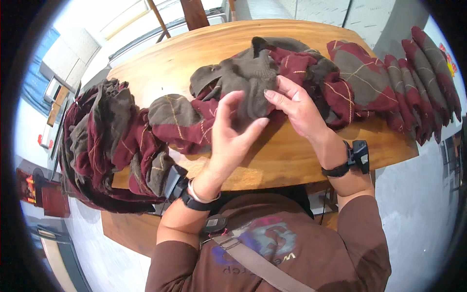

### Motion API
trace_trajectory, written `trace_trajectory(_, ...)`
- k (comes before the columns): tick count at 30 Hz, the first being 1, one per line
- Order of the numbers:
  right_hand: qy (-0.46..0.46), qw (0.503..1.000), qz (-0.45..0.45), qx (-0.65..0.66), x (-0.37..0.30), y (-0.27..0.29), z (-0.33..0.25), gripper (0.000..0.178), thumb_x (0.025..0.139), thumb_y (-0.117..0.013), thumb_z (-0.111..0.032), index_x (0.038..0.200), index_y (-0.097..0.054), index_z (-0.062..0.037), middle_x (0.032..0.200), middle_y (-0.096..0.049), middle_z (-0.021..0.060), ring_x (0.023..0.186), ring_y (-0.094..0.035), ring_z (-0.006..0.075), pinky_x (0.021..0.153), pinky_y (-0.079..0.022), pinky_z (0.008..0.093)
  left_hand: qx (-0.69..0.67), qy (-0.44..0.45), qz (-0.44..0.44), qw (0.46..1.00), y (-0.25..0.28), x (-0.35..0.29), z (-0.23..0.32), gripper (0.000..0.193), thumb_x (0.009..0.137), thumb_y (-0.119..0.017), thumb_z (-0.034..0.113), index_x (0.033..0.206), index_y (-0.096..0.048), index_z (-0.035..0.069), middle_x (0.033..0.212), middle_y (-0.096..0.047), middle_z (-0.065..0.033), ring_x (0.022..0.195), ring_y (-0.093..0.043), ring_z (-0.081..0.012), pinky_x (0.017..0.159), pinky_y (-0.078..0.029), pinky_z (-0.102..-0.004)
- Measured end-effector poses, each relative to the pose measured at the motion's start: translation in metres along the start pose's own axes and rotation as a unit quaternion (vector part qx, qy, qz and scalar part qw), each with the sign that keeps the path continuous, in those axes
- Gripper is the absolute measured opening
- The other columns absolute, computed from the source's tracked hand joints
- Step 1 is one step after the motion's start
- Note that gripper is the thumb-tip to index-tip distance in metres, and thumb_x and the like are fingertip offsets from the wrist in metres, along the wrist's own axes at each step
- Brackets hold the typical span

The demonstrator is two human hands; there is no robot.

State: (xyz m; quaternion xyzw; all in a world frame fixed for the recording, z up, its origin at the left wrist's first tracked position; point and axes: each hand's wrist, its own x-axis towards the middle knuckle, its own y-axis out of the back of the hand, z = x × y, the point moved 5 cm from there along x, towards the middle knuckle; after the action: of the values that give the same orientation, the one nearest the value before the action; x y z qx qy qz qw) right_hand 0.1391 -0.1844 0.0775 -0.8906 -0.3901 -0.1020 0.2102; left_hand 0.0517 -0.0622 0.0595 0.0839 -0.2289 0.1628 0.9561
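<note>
A grey, soft knit piece (255, 78) lies bunched in front of me, on a heap of grey and burgundy diamond-patterned knitwear. My right hand (300, 109) pinches its near right edge between thumb and fingers. To the left of that, my left hand (232, 136) curves with the thumb and a finger well apart, the grey cloth showing between them. Its other fingers are partly hidden. I cannot tell what kind of garment the piece is.
The heap lies across a wooden table (141, 63) with a rounded far edge. At its left end a larger bundle of the same knitwear (97, 141) hangs over the edge. Several folded pieces (423, 82) stand in a row at the right end. A wooden chair (193, 13) is beyond the table.
</note>
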Motion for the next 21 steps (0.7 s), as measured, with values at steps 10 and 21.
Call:
trace_trajectory(10, 0.143, 0.9, -0.048, -0.409, 0.036, -0.013, -0.073, 0.053, 0.072, -0.073, -0.006, 0.121, -0.051, -0.0027, 0.115, -0.056, 0.0053, 0.091, -0.058, 0.0109, 0.079, -0.049, 0.0273, -0.161, -0.006, -0.035, 0.986, 0.036, 0.038, 0.051, 0.029, 0.084, -0.053, -0.008, 0.112, -0.052, 0.001, 0.106, -0.055, -0.0021, 0.1, -0.052, -0.0095, 0.086, -0.042, -0.022)
trace_trajectory(21, 0.057, 0.932, -0.198, -0.297, 0.12, -0.068, -0.122, 0.012, 0.082, -0.065, -0.012, 0.091, -0.065, -0.0039, 0.092, -0.062, 0.0098, 0.087, -0.057, 0.0197, 0.079, -0.048, 0.0382, 0.012, -0.166, 0.038, 0.985, 0.073, 0.074, 0.119, 0.041, 0.084, -0.068, 0.011, 0.119, -0.051, 0.0, 0.111, -0.06, -0.0077, 0.098, -0.057, -0.013, 0.083, -0.047, -0.0251)
